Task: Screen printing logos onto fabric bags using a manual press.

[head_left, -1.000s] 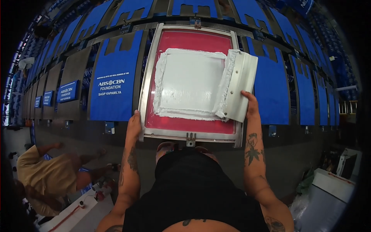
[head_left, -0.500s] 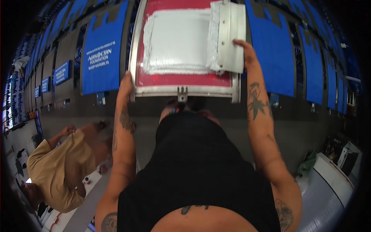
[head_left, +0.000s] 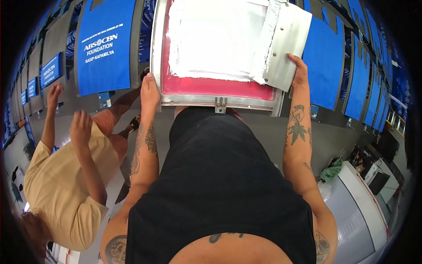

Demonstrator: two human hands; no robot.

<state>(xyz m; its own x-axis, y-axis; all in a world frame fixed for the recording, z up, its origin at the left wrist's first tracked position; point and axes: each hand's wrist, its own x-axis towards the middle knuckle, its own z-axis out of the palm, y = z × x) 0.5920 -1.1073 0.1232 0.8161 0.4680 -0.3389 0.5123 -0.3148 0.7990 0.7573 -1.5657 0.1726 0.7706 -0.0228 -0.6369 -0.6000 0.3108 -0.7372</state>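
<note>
A screen-printing frame (head_left: 222, 101) of silver metal, with red mesh and a square of white ink (head_left: 215, 37), lies in front of my body. My left hand (head_left: 149, 90) is closed on its left rail, thumb on top. My right hand (head_left: 299, 70) grips the right edge of a metal squeegee (head_left: 288, 39), which rests along the right side of the ink and has white ink on its blade. A metal clamp fitting (head_left: 220, 104) is on the frame's near bar.
Blue bags with white print (head_left: 103, 66) and plain blue ones (head_left: 325, 66) lie on grey boards along both sides. A co-worker in a tan shirt (head_left: 66, 185) is close on my left, arms raised. A white bin (head_left: 360, 207) and dark clutter are at the lower right.
The frame and my hands have risen in the view. The squeegee stays on the ink's right side, still in my right hand. The co-worker has come nearer and raised their hands.
</note>
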